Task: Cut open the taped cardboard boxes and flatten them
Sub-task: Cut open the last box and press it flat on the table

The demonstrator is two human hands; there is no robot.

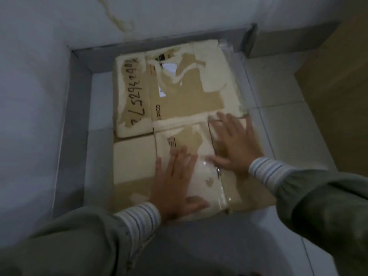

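Observation:
A flattened cardboard box [185, 94] lies spread on the floor in a corner, its brown panels covered with torn pale tape and clear plastic film. One far-left flap [132, 96] carries handwritten digits. My left hand [175, 182] lies flat, fingers straight, on the near middle panel. My right hand [235, 144] presses flat with spread fingers on the near right flap. Neither hand holds anything. No cutting tool is in view.
White walls with a grey skirting [79, 120] bound the left and far sides. Pale floor tiles [286, 124] stretch to the right. A brown cardboard surface [338, 92] stands at the right edge. My knees fill the bottom of the view.

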